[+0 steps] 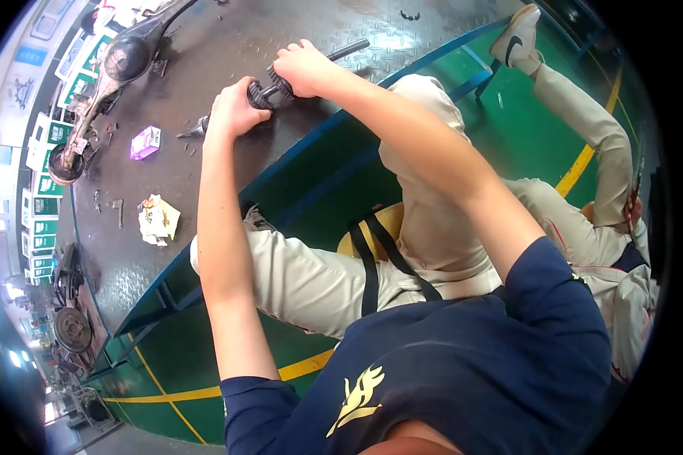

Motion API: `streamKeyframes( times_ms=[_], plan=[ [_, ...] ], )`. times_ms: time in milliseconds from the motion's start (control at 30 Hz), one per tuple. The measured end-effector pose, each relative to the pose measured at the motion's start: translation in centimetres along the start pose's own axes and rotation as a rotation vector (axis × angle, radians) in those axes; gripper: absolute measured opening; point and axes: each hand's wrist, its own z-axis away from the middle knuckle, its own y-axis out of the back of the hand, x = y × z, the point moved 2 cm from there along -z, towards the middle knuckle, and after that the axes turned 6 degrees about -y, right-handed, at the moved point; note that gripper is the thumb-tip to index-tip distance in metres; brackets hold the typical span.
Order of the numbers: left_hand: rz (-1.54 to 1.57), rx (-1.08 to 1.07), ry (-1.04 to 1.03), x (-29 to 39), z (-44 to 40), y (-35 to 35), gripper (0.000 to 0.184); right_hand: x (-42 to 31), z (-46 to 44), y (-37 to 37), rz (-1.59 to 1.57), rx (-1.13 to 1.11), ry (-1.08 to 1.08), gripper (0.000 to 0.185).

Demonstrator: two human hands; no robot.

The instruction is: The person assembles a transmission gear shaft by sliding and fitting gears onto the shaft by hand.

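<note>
A dark metal gear shaft (349, 50) lies slantwise over the metal-topped workbench, with toothed gears (261, 95) along its middle. My left hand (234, 111) is closed round the shaft on the left side of these gears, its thumb reaching toward them. Closed over the gear just to the right is my right hand (303, 68). The splined end sticks out beyond my right hand, and a narrow tip (193, 132) shows past my left. My palms and fingers hide part of the shaft.
On the workbench (228, 163) are a purple box (145, 142), crumpled paper (158, 220), a small metal part (118, 213) and a large axle housing (127, 59). The bench's blue edge (296, 148) runs before my knees. Another person (592, 136) sits at the right.
</note>
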Motion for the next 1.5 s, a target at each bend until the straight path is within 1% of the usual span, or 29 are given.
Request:
streamKeyframes(
  times_ms=[133,200,233,267,333,367,467,500,533,600,633,667,733,767,800,867,933,1000,1033,1067,1100,1133,1200,1267,1333,1367,1400,1467,1500],
  plan=[
    [-0.003,-0.047,0.004,-0.9,0.1,-0.3,0.065,-0.3,0.2,-0.9,-0.033,0.048,-0.004,0.026],
    [0.116,-0.014,-0.070,-2.4,0.1,-0.3,0.075,-0.1,0.4,-1.3,-0.045,0.077,0.006,0.026],
    [0.141,0.002,-0.079,-3.3,0.5,0.0,0.085,0.1,0.4,-1.3,-0.084,0.079,0.013,0.026],
    [0.129,0.011,-0.078,-4.5,1.1,0.7,0.085,0.2,0.4,-1.3,-0.125,0.084,0.020,0.025],
    [0.034,-0.052,0.002,-6.2,2.8,2.6,0.089,0.5,0.4,-1.2,-0.141,0.115,0.021,0.025],
    [0.085,-0.049,0.085,-6.8,3.7,3.3,0.086,0.5,0.4,-1.1,-0.135,0.084,0.035,0.025],
    [0.045,-0.022,0.132,-11.0,5.3,2.6,0.084,0.9,0.2,-0.9,-0.112,0.038,0.081,0.026],
    [-0.004,0.016,0.084,-12.4,5.6,1.8,0.081,1.1,0.1,-0.7,-0.121,0.023,0.099,0.028],
    [-0.023,0.053,0.041,-12.7,5.6,1.5,0.072,1.3,0.1,-0.6,-0.126,0.007,0.118,0.030],
    [0.041,0.136,0.094,-13.2,5.4,0.9,0.061,1.7,0.0,-0.4,-0.123,0.012,0.131,0.031],
    [0.026,0.239,0.090,-13.4,5.3,0.9,0.053,1.6,0.0,-0.5,-0.118,0.000,0.140,0.032],
    [0.022,0.238,0.098,-13.7,5.2,0.8,0.053,1.5,-0.2,-0.6,-0.125,0.000,0.146,0.032],
    [0.004,0.165,0.102,-13.7,4.6,0.8,0.046,1.5,-0.4,-1.0,-0.097,-0.041,0.114,0.032],
    [-0.036,0.148,0.146,-13.7,4.4,0.8,0.042,1.4,-0.4,-1.1,-0.115,-0.021,0.102,0.031],
    [-0.030,0.147,0.152,-13.6,4.1,1.0,0.042,1.5,-0.4,-1.1,-0.114,-0.028,0.106,0.031],
    [0.045,0.030,0.270,-13.2,4.0,1.8,0.044,1.2,0.4,-0.8,-0.117,0.040,0.112,0.032],
    [0.012,0.020,0.184,-13.0,4.1,2.1,0.046,1.5,1.0,-0.8,-0.095,0.067,0.137,0.035],
    [0.002,0.000,0.148,-13.4,4.1,1.9,0.042,1.7,1.2,-0.8,-0.130,0.076,0.192,0.049],
    [0.002,-0.003,0.149,-13.8,4.2,1.3,0.042,1.8,1.1,-0.9,-0.136,0.075,0.187,0.048],
    [-0.079,0.034,0.129,-14.1,4.2,0.8,0.039,1.8,0.9,-0.9,-0.138,0.075,0.185,0.048],
    [-0.162,0.070,0.106,-14.0,4.2,0.7,0.035,1.7,0.8,-0.9,-0.136,0.068,0.168,0.043],
    [-0.164,0.068,0.102,-14.0,4.3,0.7,0.035,1.7,0.7,-0.9,-0.133,0.062,0.150,0.037],
    [-0.053,0.021,0.170,-14.1,4.9,0.6,0.031,1.6,0.7,-0.7,-0.162,0.084,0.140,0.038],
    [-0.111,0.004,0.132,-14.1,4.9,0.6,0.031,1.5,0.3,-0.6,-0.175,0.005,0.075,0.035],
    [0.008,-0.019,0.224,-14.2,5.6,0.1,0.032,1.7,-0.2,-0.2,-0.219,-0.048,0.031,0.034],
    [-0.058,0.013,0.167,-14.2,5.6,-0.5,0.031,1.6,-0.2,-0.4,-0.267,-0.108,-0.005,0.032],
    [-0.065,0.062,0.176,-14.4,5.8,-1.1,0.030,1.6,0.0,-0.2,-0.259,-0.049,0.012,0.030],
    [-0.019,0.090,0.236,-14.1,5.9,-1.5,0.028,1.5,-0.1,0.6,-0.218,-0.123,-0.012,0.035],
    [-0.023,0.076,0.242,-13.9,6.1,-1.5,0.029,1.8,-0.6,-0.5,-0.207,-0.060,0.015,0.034]
  ],
)
